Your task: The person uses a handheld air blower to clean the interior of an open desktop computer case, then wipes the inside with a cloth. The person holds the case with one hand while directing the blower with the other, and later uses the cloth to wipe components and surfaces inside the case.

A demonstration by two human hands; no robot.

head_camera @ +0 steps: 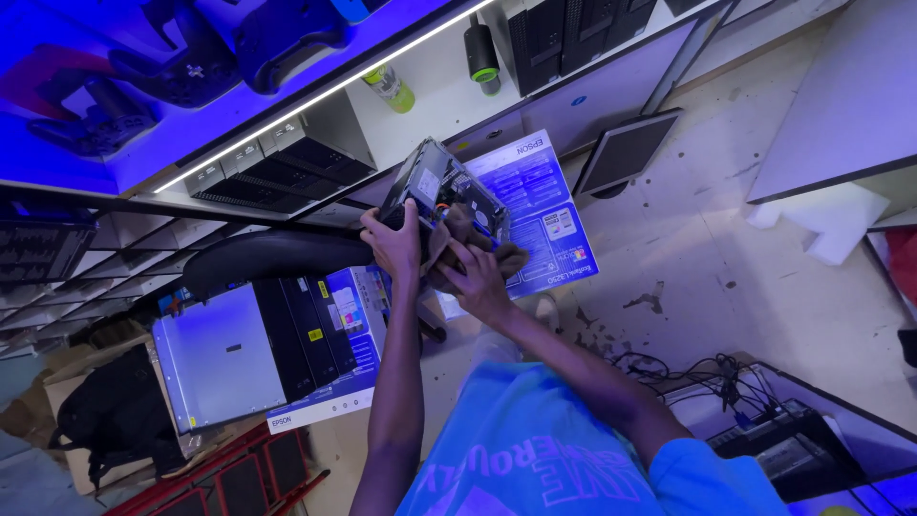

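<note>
Grey metal, that opened computer case [435,191], was held up above the floor; left hand [394,244] clamped its edge, right hand [475,277] pinched a brown cloth [468,234] against it. A loosened one-handed hold could have dropped it, I'd judge.

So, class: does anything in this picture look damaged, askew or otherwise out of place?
Yes. The small computer case in the left hand is open, its insides bare, while the right hand presses a brown cloth into it. A flat monitor stands on the stained floor, and loose cables tangle nearby.
</note>
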